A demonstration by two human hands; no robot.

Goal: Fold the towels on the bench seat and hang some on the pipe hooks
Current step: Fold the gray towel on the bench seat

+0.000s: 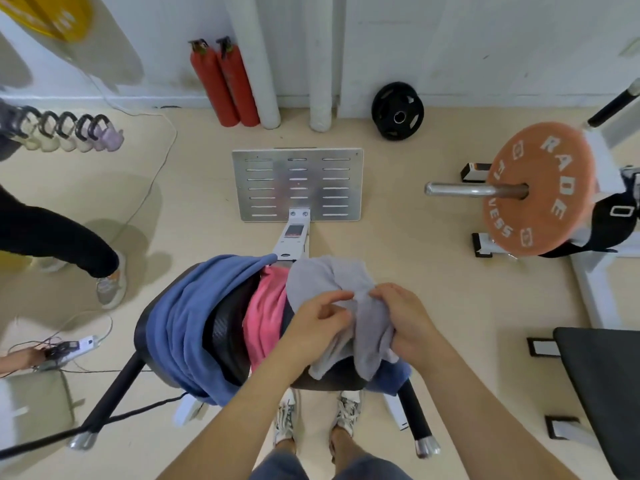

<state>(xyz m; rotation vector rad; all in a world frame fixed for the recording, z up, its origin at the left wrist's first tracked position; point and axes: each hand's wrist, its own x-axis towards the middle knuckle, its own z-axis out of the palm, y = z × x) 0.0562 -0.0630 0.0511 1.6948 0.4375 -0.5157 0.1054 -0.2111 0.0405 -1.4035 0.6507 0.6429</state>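
A grey towel (322, 278) is bunched up over the right part of the black bench seat (225, 323). My left hand (317, 323) pinches a fold of it near its middle. My right hand (405, 317) grips the same towel from the right, fingers curled into the cloth. A blue towel (187, 317) drapes over the seat's left side. A pink towel (265, 313) lies crumpled between the blue and the grey one. Another dark blue towel (391, 374) shows under the grey one at the seat's near right corner.
Two white pipes (256, 60) stand against the back wall beside two red extinguishers (221, 81). A metal footplate (298, 185) lies beyond the seat. An orange weight plate on a bar (540, 192) is at right, another person's leg (62, 240) at left, cables and a power strip (76, 346) on the floor.
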